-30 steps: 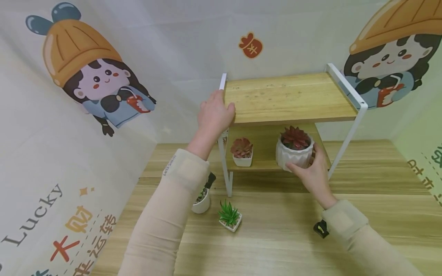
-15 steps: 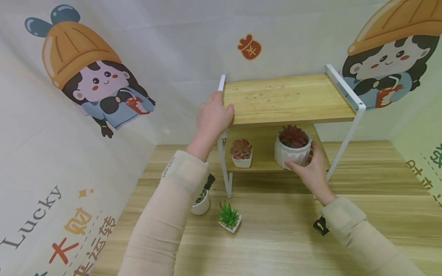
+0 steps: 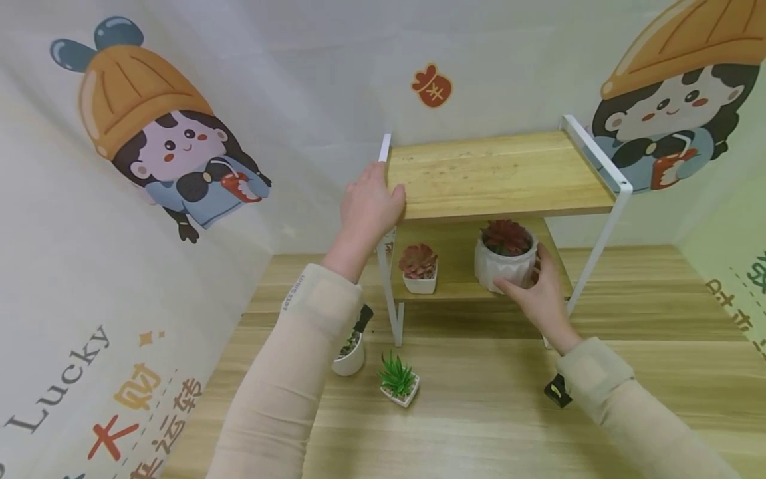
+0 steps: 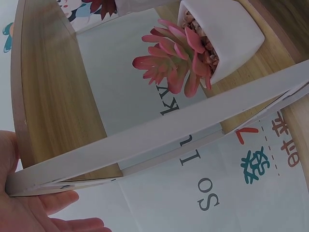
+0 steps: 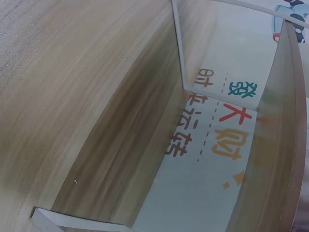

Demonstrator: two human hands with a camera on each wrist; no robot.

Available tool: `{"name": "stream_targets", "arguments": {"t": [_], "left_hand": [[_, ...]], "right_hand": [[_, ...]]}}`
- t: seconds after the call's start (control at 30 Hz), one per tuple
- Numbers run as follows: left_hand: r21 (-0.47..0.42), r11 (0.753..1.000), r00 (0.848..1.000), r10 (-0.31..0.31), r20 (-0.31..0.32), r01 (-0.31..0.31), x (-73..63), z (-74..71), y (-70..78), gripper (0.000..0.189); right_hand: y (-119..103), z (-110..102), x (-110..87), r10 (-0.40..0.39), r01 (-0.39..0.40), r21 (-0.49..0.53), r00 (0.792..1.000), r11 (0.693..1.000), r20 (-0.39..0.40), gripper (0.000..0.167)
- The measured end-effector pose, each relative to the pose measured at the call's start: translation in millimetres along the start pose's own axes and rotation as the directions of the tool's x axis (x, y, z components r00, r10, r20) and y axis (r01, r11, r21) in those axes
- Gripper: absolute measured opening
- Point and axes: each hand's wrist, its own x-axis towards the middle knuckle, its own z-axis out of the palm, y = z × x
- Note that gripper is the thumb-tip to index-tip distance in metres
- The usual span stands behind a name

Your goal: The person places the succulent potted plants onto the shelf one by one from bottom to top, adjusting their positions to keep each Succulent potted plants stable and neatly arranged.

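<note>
My right hand (image 3: 541,286) grips a white ribbed pot (image 3: 503,269) with a dark red succulent (image 3: 505,237), thumb at the front and fingers round the right side. The pot stands upright at the right of the lower board of a two-tier shelf (image 3: 503,174). My left hand (image 3: 371,206) holds the shelf's upper left corner, thumb over the top board. In the left wrist view its fingers (image 4: 60,202) lie outside the white metal frame. On the lower board's left sits a small white pot (image 4: 227,36) with a pinkish-red succulent (image 4: 174,58). The right wrist view shows no hand.
On the wooden table (image 3: 479,412), a small square pot with a spiky green succulent (image 3: 397,379) stands in front of the shelf. A white round pot (image 3: 350,356) is partly hidden behind my left sleeve. A printed cloth (image 3: 317,93) hangs behind the shelf.
The ribbed pot has shifted slightly left and back over the lower board, with my right hand round it. My left hand keeps its place on the shelf corner. The head view has tilted a little.
</note>
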Motion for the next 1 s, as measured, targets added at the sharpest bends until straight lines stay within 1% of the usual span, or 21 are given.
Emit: {"name": "stream_targets", "arguments": {"t": [0.07, 0.1, 0.17, 0.23, 0.3, 0.37, 0.4, 0.43, 0.47, 0.5, 0.53, 0.57, 0.6, 0.63, 0.67, 0.7, 0.73, 0.77, 0.8, 0.83, 1.0], "left_hand": [[-0.004, 1.000, 1.000, 0.001, -0.001, -0.001, -0.2, 1.4, -0.6, 0.056], [-0.004, 1.000, 1.000, 0.001, -0.001, -0.001, 0.0, 2.1, -1.0, 0.056], [-0.003, 1.000, 1.000, 0.004, -0.005, -0.004, -0.4, 2.8, -1.4, 0.055], [0.000, 1.000, 1.000, 0.010, -0.008, -0.010, -0.6, 3.1, -1.5, 0.055], [0.000, 1.000, 1.000, 0.013, -0.011, -0.013, -1.2, 2.8, -1.2, 0.055], [0.001, 1.000, 1.000, 0.017, -0.013, -0.017, -1.7, 2.2, -0.7, 0.055], [0.001, 1.000, 1.000, 0.017, -0.012, -0.017, -1.9, 1.9, -0.4, 0.055], [0.001, 1.000, 1.000, 0.018, -0.013, -0.018, -2.2, 1.6, -0.1, 0.055], [0.002, 1.000, 1.000, 0.016, -0.012, -0.016, -2.6, 1.2, 0.3, 0.055], [0.003, 1.000, 1.000, 0.016, -0.011, -0.016, -2.6, 1.2, 0.6, 0.055], [0.003, 1.000, 1.000, 0.015, -0.011, -0.015, -2.6, 1.1, 0.8, 0.055], [0.003, 1.000, 1.000, 0.013, -0.011, -0.013, -2.7, 1.0, 1.1, 0.055], [0.002, 1.000, 1.000, 0.011, -0.011, -0.011, -2.7, 1.1, 1.1, 0.055], [0.001, 1.000, 1.000, 0.008, -0.011, -0.008, -2.6, 1.2, 1.2, 0.055], [-0.001, 1.000, 1.000, 0.006, -0.010, -0.006, -2.5, 1.2, 1.2, 0.056], [-0.002, 1.000, 1.000, 0.005, -0.008, -0.005, -2.2, 1.3, 1.1, 0.056], [-0.007, 1.000, 1.000, 0.003, -0.007, -0.003, -1.9, 1.3, 0.9, 0.056], [-0.010, 1.000, 1.000, 0.001, -0.005, -0.001, -1.7, 1.3, 0.7, 0.056], [-0.013, 1.000, 1.000, 0.001, -0.004, -0.001, -1.3, 1.3, 0.5, 0.056], [-0.015, 1.000, 1.000, 0.001, -0.004, -0.001, -1.1, 1.3, 0.4, 0.056], [-0.015, 1.000, 1.000, -0.004, -0.005, 0.004, -0.5, 1.1, -0.1, 0.056]], "right_hand": [[-1.3, 1.2, -5.9, 0.011, -0.010, 0.042, 1.000, 0.999, -0.024, 0.088], [-2.5, 2.6, -10.3, 0.011, -0.007, 0.067, 0.999, 0.998, -0.049, 0.086], [-3.8, 7.6, -21.2, -0.021, 0.035, 0.117, 0.993, 0.993, -0.119, 0.079], [-3.7, 15.8, -35.1, -0.098, 0.122, 0.122, 0.978, 0.985, -0.186, 0.072], [-1.8, 26.7, -50.0, -0.219, 0.243, 0.092, 0.952, 0.966, -0.214, 0.068], [2.5, 39.9, -65.0, -0.347, 0.364, 0.065, 0.919, 0.929, -0.186, 0.066], [5.7, 46.9, -72.2, -0.399, 0.410, 0.049, 0.904, 0.911, -0.150, 0.066], [9.0, 54.2, -79.1, -0.434, 0.439, 0.031, 0.895, 0.898, -0.104, 0.066], [11.9, 61.3, -85.4, -0.445, 0.446, 0.013, 0.894, 0.895, -0.048, 0.067], [16.0, 68.5, -90.8, -0.435, 0.435, 0.010, 0.900, 0.900, 0.018, 0.069], [19.1, 75.8, -96.1, -0.385, 0.387, 0.001, 0.918, 0.922, 0.094, 0.071], [23.0, 82.9, -100.6, -0.326, 0.335, -0.026, 0.929, 0.942, 0.173, 0.073], [27.6, 89.8, -104.2, -0.259, 0.282, -0.057, 0.932, 0.958, 0.253, 0.076], [31.6, 96.3, -107.6, -0.181, 0.223, -0.094, 0.927, 0.970, 0.329, 0.078], [35.6, 102.6, -110.4, -0.110, 0.172, -0.126, 0.912, 0.977, 0.394, 0.079], [39.5, 108.6, -112.6, -0.054, 0.134, -0.148, 0.893, 0.980, 0.447, 0.080], [42.6, 114.6, -114.5, -0.012, 0.108, -0.173, 0.876, 0.979, 0.483, 0.080], [45.7, 120.0, -115.7, 0.002, 0.108, -0.187, 0.862, 0.976, 0.506, 0.081], [48.0, 125.3, -116.8, 0.014, 0.106, -0.203, 0.857, 0.973, 0.516, 0.081], [48.8, 130.2, -117.6, 0.021, 0.106, -0.215, 0.855, 0.971, 0.517, 0.081], [48.3, 148.2, -117.5, -0.014, 0.155, -0.257, 0.879, 0.954, 0.477, 0.080]]}}
